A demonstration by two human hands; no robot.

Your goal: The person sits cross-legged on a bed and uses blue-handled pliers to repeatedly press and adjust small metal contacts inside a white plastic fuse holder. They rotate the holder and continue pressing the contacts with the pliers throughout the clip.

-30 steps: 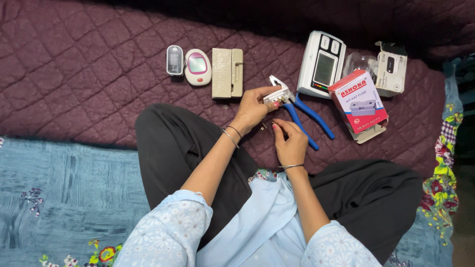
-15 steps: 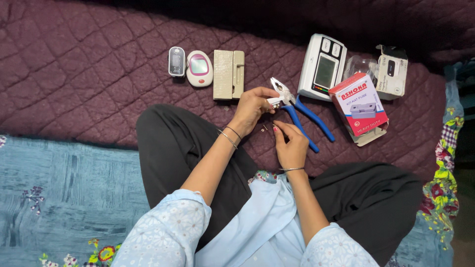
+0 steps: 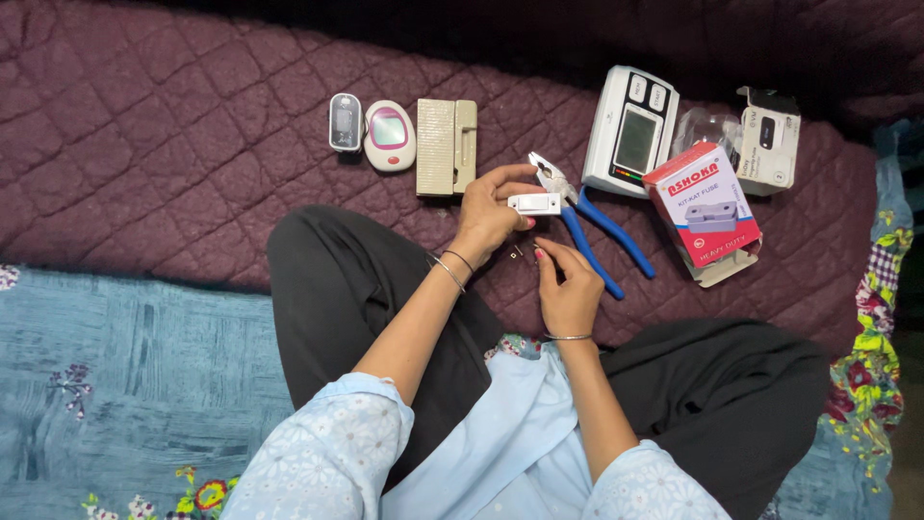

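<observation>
- Seated cross-legged on a maroon quilt (image 3: 144, 144), I hold a small white rectangular fuse block (image 3: 534, 203) in my left hand (image 3: 491, 214), fingers and thumb closed around its left end, the block raised just above the quilt.
- My right hand (image 3: 566, 287) sits just below it, fingertips pinched narrow near some tiny dark parts (image 3: 520, 252) lying on the quilt; whether they grip anything I cannot tell.
- Blue-handled pliers (image 3: 587, 226) lie just right of the block, jaws pointing up-left, handles running down-right.
- Beyond my hands, left to right: a small grey device (image 3: 345, 122), an oval white-and-pink meter (image 3: 390, 135) touching it, and a beige rectangular box (image 3: 446, 146).
- To the right rest a white monitor with a screen (image 3: 630, 130), a red-and-white carton (image 3: 703, 212) and a white box (image 3: 768, 140), close together.
- A blue floral cloth (image 3: 125, 376) covers the ground beside my knee.
</observation>
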